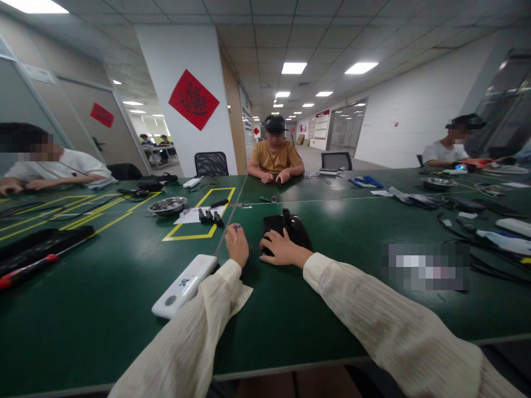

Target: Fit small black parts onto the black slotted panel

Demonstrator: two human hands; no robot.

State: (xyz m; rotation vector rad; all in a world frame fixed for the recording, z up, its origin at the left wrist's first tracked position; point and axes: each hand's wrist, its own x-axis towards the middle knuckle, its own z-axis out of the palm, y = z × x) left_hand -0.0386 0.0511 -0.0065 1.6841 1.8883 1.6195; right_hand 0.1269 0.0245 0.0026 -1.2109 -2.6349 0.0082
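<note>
My right hand [285,247] lies over the near left part of a glossy black device [299,225] with a short upright piece, fingers on top and thumb low at its side. What kind of device it is, I cannot tell. Just left of it, my left hand [237,245] is raised a little above the table with curled fingers; whatever is in them, if anything, is hidden. A white power bank [186,284] marked 26 lies beside my left wrist. Beyond my left hand, several small black parts [211,217] stand on a white paper [186,215].
A metal bowl [167,205] stands near yellow tape lines on the green table [332,315]. At left lies a red-handled screwdriver [31,271] by a black tray [39,246]. Cables and bags crowd the right side. A person [276,157] sits opposite; others sit at both sides.
</note>
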